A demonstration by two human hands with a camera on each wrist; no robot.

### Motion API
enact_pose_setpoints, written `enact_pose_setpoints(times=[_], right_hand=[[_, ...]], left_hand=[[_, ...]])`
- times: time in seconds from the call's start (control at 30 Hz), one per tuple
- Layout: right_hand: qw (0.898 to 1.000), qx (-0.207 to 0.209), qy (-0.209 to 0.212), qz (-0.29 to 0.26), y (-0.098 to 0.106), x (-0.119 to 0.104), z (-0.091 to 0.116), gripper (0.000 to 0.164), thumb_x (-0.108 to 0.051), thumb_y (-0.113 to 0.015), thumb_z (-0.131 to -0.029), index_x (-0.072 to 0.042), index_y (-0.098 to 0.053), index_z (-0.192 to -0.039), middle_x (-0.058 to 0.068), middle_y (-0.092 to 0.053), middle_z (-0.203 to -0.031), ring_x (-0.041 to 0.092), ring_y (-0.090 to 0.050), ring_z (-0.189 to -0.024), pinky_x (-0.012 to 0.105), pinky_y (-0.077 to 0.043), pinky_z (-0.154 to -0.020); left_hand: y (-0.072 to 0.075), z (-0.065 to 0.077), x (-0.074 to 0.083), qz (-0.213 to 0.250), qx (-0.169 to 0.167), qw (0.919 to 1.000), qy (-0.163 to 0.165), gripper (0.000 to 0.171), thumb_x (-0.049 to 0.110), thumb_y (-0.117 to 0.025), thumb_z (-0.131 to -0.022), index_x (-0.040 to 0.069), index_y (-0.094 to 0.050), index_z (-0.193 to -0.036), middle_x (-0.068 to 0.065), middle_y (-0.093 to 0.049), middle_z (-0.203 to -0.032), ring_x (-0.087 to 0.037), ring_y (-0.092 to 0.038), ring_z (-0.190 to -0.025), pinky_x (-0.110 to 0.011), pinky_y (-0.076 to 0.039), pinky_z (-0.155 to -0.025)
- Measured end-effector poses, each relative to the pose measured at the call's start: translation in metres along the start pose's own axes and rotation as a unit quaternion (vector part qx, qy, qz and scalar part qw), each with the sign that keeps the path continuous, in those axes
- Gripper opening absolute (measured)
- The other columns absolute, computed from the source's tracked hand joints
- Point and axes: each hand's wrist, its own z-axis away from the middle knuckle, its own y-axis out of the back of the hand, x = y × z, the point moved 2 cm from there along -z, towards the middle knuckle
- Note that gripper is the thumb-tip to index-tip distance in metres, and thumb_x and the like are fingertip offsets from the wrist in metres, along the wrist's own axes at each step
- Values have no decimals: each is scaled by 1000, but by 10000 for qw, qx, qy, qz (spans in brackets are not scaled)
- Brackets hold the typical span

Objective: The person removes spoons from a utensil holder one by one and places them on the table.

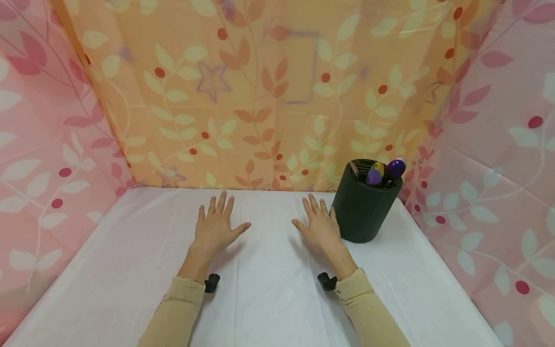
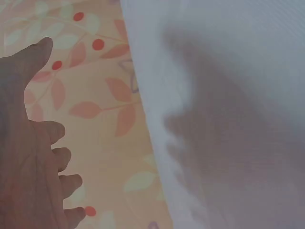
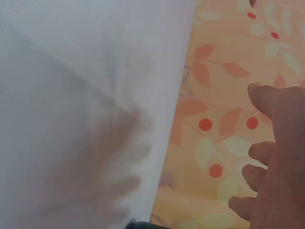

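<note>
Hovering both hands flat and empty over the worktop [image 1: 269, 299], we keep our right hand [image 1: 320, 226] nearer than our left hand [image 1: 215, 227] to the upright cup [image 1: 364, 209].

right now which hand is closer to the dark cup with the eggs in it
Right. The right hand lies flat on the white table just beside the dark cup, its little finger almost at the cup's wall. The left hand lies flat farther off, beyond the right hand.
</note>
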Motion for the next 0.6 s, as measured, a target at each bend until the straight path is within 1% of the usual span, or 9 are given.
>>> enact_pose_setpoints(times=[0.1, 0.2, 0.37, 0.6], right_hand=[[9999, 91, 50, -7, 7, -2, 2, 83, -61, -50, -104, -16, -22, -167, 6, -11, -175, 40, -13, -159, 66, -6, -125], [9997, 232, 97, -45, 16, -5, 5, 83, -61, -49, -104, -17, -20, -168, 3, -8, -175, 38, -11, -159, 66, -5, -126], [9979, 578, 256, -131, 35, -13, 9, 84, -62, -48, -104, -16, -18, -168, 3, -9, -175, 37, -12, -159, 64, -5, -126], [9904, 1212, 607, -259, 67, -21, 17, 83, -59, -52, -104, -16, -21, -168, 6, -15, -174, 37, -14, -159, 62, -8, -127]], left_hand=[[4, 0, 5, -18, 70, 10000, -59, 104, 76, -50, -95, 10, -16, -167, -13, -2, -175, -43, -6, -159, -68, -5, -125], [11, 0, 11, -19, 158, 9998, -129, 104, 77, -48, -95, 11, -16, -167, -12, 1, -175, -42, -3, -159, -67, -4, -125], [25, 0, 23, 82, 380, 9990, -238, 104, 79, -47, -95, 12, -16, -168, -10, 0, -175, -39, 0, -160, -65, -3, -126], [44, -2, 43, 234, 501, 9978, -354, 105, 81, -43, -95, 15, -10, -168, -6, 7, -175, -33, 9, -160, -62, 4, -126]])
